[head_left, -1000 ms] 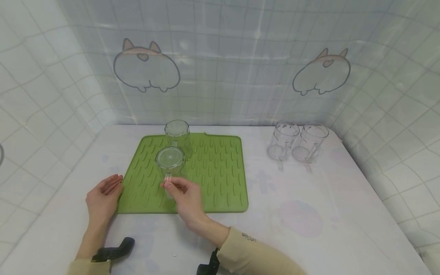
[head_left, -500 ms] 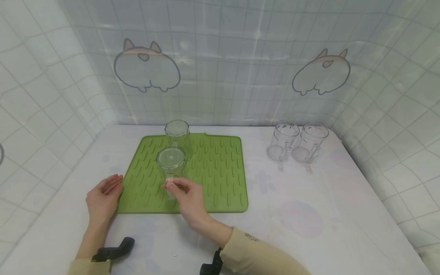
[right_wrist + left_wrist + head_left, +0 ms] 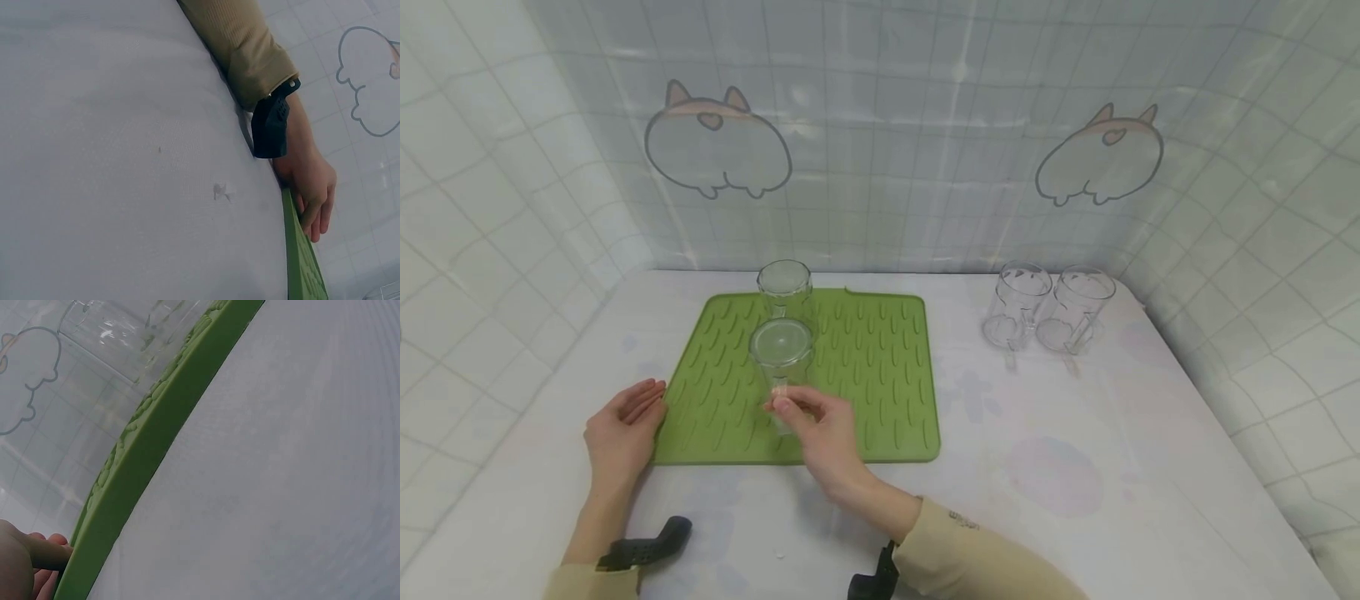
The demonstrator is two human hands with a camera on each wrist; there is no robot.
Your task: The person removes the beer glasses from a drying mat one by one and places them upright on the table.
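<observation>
My right hand [image 3: 827, 437] pinches the handle of a clear glass mug [image 3: 782, 346] between thumb and fingers. The mug is bottom up, over the left-middle part of a green ridged mat [image 3: 880, 400]; whether its rim touches the mat I cannot tell. Just behind it on the mat is another glass mug [image 3: 785, 282], partly covered by the front one. My left hand [image 3: 621, 433] rests at the mat's left edge with loosely bent fingers. In the left wrist view the thumb [image 3: 50, 554] touches the mat's side.
Two more clear glass mugs [image 3: 1018, 304] [image 3: 1077, 308] stand side by side, rims up, on the white table [image 3: 1150, 467] at the back right. A tiled-pattern curtain [image 3: 910, 167] with cartoon animals rises behind the table and along both sides.
My right hand has shifted slightly to the right, and the mug it pinches has moved with it across the mat. The left hand and the other mugs have stayed put.
</observation>
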